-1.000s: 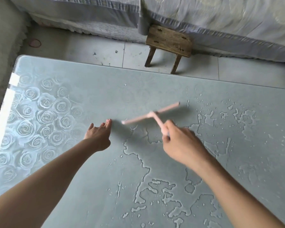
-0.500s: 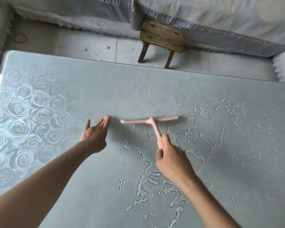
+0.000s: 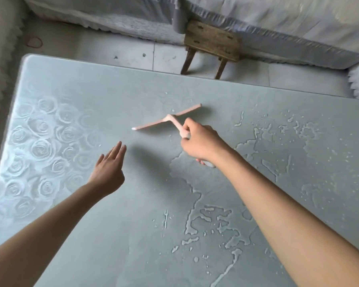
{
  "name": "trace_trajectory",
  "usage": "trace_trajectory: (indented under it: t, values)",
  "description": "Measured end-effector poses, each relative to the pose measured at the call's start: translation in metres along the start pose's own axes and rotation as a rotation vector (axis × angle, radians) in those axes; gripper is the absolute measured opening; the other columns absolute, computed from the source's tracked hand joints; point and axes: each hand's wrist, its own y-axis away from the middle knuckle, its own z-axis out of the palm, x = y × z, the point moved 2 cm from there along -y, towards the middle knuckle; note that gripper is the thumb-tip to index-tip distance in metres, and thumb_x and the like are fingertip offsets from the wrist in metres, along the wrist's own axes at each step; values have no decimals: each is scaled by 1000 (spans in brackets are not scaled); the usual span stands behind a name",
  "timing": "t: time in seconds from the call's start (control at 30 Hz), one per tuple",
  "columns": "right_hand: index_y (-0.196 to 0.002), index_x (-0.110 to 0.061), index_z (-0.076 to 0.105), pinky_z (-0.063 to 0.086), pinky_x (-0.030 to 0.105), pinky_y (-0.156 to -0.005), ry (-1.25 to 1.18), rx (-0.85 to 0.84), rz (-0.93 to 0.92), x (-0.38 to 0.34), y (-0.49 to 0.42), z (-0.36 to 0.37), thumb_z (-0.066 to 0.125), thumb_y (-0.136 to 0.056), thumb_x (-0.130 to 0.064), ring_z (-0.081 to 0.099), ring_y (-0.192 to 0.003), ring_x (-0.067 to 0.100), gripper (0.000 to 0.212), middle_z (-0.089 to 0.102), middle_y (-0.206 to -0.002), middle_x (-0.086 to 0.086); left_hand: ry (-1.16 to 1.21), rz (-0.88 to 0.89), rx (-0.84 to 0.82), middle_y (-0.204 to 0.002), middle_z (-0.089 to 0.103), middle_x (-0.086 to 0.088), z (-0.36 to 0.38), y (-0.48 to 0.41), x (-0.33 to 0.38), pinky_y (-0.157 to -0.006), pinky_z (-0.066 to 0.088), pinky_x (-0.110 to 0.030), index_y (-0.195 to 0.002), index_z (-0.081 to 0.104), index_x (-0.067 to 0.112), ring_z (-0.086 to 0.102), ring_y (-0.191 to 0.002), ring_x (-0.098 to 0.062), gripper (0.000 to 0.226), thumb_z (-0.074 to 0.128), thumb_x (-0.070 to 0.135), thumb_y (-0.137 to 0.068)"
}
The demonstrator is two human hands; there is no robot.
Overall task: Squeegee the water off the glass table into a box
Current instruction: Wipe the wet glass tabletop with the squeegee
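Note:
My right hand [image 3: 201, 143] grips the handle of a pink squeegee [image 3: 166, 120], whose blade slants across the middle of the grey-green glass table [image 3: 95, 96]. Puddles and streaks of water [image 3: 214, 222] cover the table's right half and the near middle, with drops at the far right [image 3: 298, 129]. Over the glass to the left of the squeegee my left hand [image 3: 109, 168] is held flat with straight fingers, holding nothing. No box is in view.
Etched roses [image 3: 37, 150] pattern the table's left part. Past the far edge a small wooden stool [image 3: 212, 43] stands on the tiled floor [image 3: 116, 48], in front of a sofa with a pale cover [image 3: 278, 23]. More covered furniture borders the left side.
My right hand has pushed the squeegee farther from me across the glass, and its blade has turned to a slant. My left hand has stayed flat near the same spot.

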Motion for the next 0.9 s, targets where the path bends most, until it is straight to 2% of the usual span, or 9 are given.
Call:
trace_trajectory:
  t: [0.07, 0.13, 0.3, 0.47, 0.67, 0.8, 0.9]
  values:
    - [-92, -23, 38, 44, 31, -58, 102, -27, -35, 4, 13, 11, 46, -88, -21, 50, -60, 27, 9, 57, -84, 7, 7, -43, 12, -161, 3, -4, 1, 12, -16, -120, 7, -36, -152, 13, 12, 9, -147, -20, 77, 37, -6, -81]
    - [-94, -23, 39, 40, 28, -55, 162, -54, -27, 24, 39, 15, 47, -89, -22, 50, -57, 26, 9, 60, -83, 7, 20, -68, 12, -160, 6, -7, 3, 17, -22, -119, 10, -36, -152, 16, 11, 12, -146, -23, 73, 39, -3, -84]
    - [-98, -26, 40, 37, 32, -54, 264, -106, -29, 35, 92, 29, 48, -90, -27, 55, -68, 28, 10, 61, -83, 4, 20, -170, -13, -160, 8, -11, 1, 40, -54, -116, 16, -38, -151, 18, 8, 15, -145, -27, 66, 41, 2, -89]
    - [-106, -26, 44, 46, 38, -64, 249, -75, -297, -28, 84, 43, 49, -89, -26, 58, -84, 36, 18, 66, -95, 7, 54, -271, -6, -160, 6, -13, -1, 61, -84, -115, 18, -40, -150, 17, 7, 15, -144, -30, 67, 42, 2, -89]
    - [-118, -20, 48, 44, 36, -69, 342, -237, -547, -135, 32, 111, 49, -90, -22, 57, -94, 35, 28, 63, -109, 10, 77, -396, 25, -159, 8, -15, -6, 93, -128, -111, 23, -43, -146, 23, 6, 19, -143, -33, 61, 45, 3, -89]
    - [-121, -24, 48, 39, 34, -65, 428, -291, -570, -160, 21, 135, 46, -91, -21, 56, -90, 33, 30, 61, -108, 9, 60, -420, 5, -159, 6, -16, -9, 105, -159, -115, 18, -41, -147, 24, 7, 16, -144, -33, 58, 44, 11, -93]
    - [-119, -29, 47, 47, 38, -74, 407, -316, -481, -137, 28, 126, 46, -91, -23, 57, -97, 34, 29, 62, -112, 6, 42, -386, -6, -159, 1, -15, -10, 112, -173, -116, 14, -39, -150, 18, 8, 9, -146, -31, 63, 46, 22, -95]
